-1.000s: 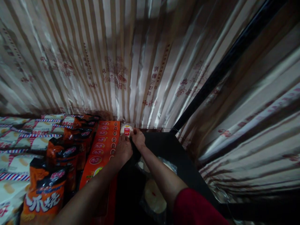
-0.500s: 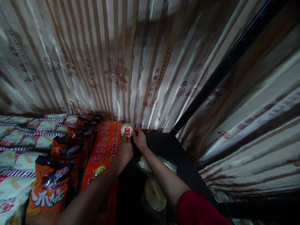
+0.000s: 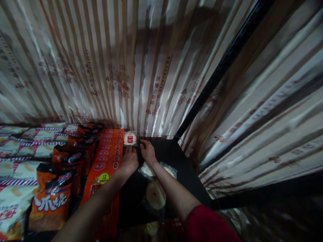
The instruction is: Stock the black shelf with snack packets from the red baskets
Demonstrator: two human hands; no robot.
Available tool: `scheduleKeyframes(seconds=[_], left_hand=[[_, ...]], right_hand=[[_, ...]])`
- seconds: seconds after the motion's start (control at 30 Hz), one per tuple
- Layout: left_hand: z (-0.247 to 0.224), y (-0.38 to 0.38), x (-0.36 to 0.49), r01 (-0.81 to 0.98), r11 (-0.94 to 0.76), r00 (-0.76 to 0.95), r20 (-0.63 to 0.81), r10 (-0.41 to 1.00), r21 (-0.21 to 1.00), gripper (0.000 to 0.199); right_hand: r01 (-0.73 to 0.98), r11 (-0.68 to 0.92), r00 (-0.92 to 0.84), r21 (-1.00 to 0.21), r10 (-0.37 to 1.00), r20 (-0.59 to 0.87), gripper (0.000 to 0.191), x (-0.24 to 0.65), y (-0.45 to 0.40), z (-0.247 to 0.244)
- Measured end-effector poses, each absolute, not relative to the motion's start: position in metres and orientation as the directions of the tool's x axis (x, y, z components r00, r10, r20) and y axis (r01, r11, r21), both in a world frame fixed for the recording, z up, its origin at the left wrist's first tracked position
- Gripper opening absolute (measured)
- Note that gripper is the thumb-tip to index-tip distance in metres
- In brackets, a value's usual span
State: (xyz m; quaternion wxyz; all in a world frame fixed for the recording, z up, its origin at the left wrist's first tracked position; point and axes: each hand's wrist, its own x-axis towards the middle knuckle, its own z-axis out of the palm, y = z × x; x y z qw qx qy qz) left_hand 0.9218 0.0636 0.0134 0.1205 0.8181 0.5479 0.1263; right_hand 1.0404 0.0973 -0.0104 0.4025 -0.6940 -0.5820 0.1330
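Observation:
A round white bun-like item in a clear wrapper with a red label (image 3: 130, 138) lies at the back of the black tabletop (image 3: 161, 151), beside the orange printed strip. Just in front of it is my left hand (image 3: 130, 161), open, its fingers stretched toward the packet's lower edge. My right hand (image 3: 148, 152) is to the right of the packet, apart from it, with bent fingers that seem to hold nothing. Under my right forearm, partly covered, are a flat round pale item in clear wrap (image 3: 155, 195) and another wrapped pale packet (image 3: 169, 170) behind it.
The orange strip of packs (image 3: 104, 156) runs front to back on the left. Orange snack bags (image 3: 51, 201) stand in a row beside it, then white snack bags (image 3: 16, 195). A pleated printed curtain (image 3: 121, 67) hangs behind, crossed by a dark pole (image 3: 214, 80).
My right hand has come away from the labelled packet's right side. The left hand's fingers have drawn back slightly, so the packet shows more fully. The view has shifted to the right.

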Motion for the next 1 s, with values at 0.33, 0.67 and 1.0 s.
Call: scheduleKeyframes(seconds=[0.33,0.67,1.0], left_hand=[[0.021,0.005,0.949,0.729,-0.581,0.565,0.161,0.809,0.363,0.043],[0.004,-0.051,0.946,0.717,-0.631,0.576,0.256,0.776,0.296,0.042],[-0.049,-0.117,0.937,0.678,-0.732,0.649,0.41,0.641,0.072,0.063]], right_hand=[[0.798,-0.026,0.26,-0.603,0.917,0.304,0.026,1.084,0.018,0.009],[0.817,0.096,0.214,-0.568,0.865,0.454,0.03,1.086,-0.058,0.002],[0.73,0.119,0.239,-0.673,0.879,0.414,0.032,1.063,-0.122,-0.013]])
